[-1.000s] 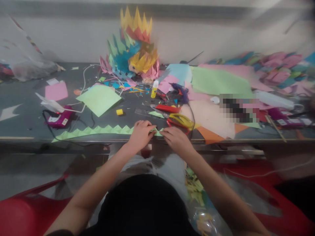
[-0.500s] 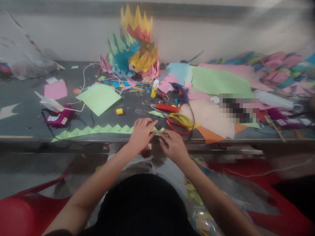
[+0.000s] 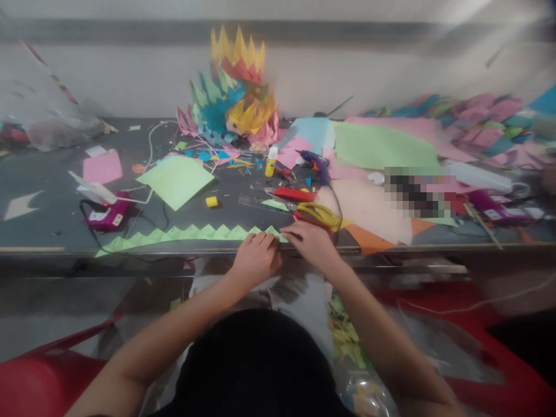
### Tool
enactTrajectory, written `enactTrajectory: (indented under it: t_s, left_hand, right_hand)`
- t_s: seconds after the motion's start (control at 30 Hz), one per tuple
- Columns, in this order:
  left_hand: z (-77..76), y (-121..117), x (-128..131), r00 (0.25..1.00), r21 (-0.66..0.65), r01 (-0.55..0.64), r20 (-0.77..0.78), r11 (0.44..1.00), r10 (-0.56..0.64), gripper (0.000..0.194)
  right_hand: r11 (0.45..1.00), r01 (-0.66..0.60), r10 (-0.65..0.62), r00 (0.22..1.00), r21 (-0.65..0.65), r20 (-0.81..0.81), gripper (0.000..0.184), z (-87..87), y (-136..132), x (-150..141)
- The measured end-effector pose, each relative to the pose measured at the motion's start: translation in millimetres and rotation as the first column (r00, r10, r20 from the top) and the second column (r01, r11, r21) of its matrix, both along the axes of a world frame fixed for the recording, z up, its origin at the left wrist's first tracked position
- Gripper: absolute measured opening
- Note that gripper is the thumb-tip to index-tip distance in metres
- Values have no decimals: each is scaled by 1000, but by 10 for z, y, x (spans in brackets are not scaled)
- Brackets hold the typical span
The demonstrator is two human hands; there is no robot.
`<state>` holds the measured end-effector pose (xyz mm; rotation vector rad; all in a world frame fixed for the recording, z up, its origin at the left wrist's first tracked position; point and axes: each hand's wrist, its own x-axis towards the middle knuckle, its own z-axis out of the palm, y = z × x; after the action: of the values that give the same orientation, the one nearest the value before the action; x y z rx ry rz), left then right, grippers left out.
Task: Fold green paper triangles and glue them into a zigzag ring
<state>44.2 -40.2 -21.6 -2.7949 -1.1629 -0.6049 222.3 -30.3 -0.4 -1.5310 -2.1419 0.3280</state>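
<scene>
From where I stand, near side first: red chair (image 3: 30, 382) on the near side of the left hand (image 3: 257, 255), out to its left. Pale green paper scraps (image 3: 347, 339) below the desk (image 3: 191, 215) edge, nearer the body than the right hand (image 3: 310, 240). Desk dark, littered with offcuts. Just beyond the right hand: yellow-handled scissors (image 3: 321, 213); farther, a blue glue gun (image 3: 319, 164). Green square sheet (image 3: 176, 180) beyond and left of the left hand. Farthest: pointed paper crowns (image 3: 238, 104), stacked, before a pale wall (image 3: 347, 69).

Green zigzag strip (image 3: 174, 234): right end at both hands' fingertips, remainder running leftward from the left hand along the desk's near edge. Left hand half curled, fingers bent at the strip; grip cannot be told. Right hand: fingers drawn together, tips at the strip's right end; cannot tell whether pinched.
</scene>
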Motion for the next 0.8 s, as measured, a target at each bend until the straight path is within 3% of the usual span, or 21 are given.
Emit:
enactTrajectory:
  t_s: [0.3, 0.43, 0.6, 0.8]
  left_hand:
    - [17, -37, 14, 999, 7, -28, 36, 1000, 27, 26]
    - [6, -39, 11, 998, 24, -38, 59, 999, 37, 28]
    - [15, -47, 9, 996, 18, -37, 86, 999, 35, 27]
    - [12, -62, 17, 995, -6, -43, 93, 999, 43, 26]
  right_hand:
    - [994, 14, -2, 993, -105, 116, 15, 93, 64, -104]
    - [993, 49, -56, 996, -112, -63, 19, 56, 89, -53]
    - [987, 29, -78, 946, -159, -314, 22, 32, 109, 34]
    - [974, 89, -174, 883, -209, -435, 25, 128, 94, 58]
